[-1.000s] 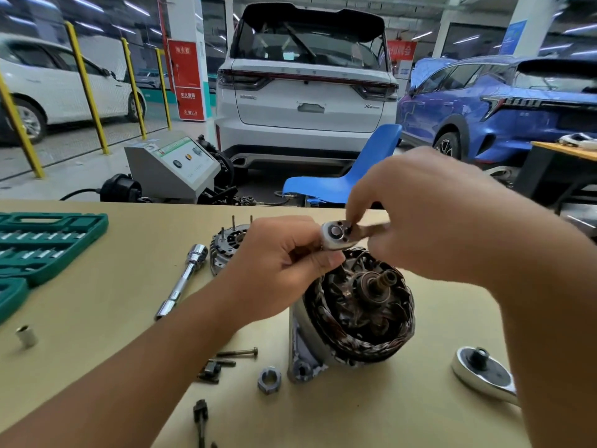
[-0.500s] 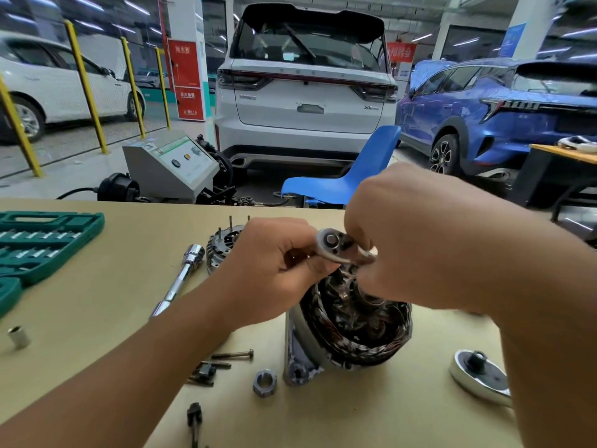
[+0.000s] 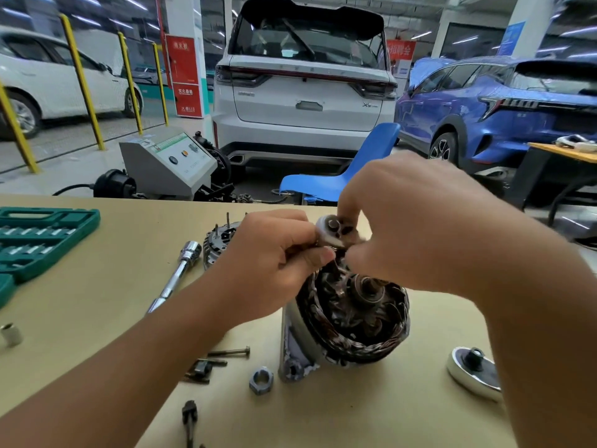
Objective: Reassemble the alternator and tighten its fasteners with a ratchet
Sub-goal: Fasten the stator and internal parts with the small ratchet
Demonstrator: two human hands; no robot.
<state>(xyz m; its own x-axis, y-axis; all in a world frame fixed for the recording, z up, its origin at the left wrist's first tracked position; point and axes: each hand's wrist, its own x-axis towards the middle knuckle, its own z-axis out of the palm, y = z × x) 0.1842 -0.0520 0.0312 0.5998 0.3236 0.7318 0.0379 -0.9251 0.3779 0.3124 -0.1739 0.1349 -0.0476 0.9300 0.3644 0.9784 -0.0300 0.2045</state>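
matt table [image 3: 97,318], glossy chrome extension bar [image 3: 176,278]

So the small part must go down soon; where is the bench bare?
Bare: bench between green socket case and extension bar, and front strip right of the nut. Crowded: bolts left of the alternator.

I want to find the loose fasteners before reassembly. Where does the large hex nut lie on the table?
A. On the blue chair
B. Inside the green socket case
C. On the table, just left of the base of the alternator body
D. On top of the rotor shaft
C: the hex nut lies flat on the table, just left of the alternator body at its lower edge, below a long bolt.
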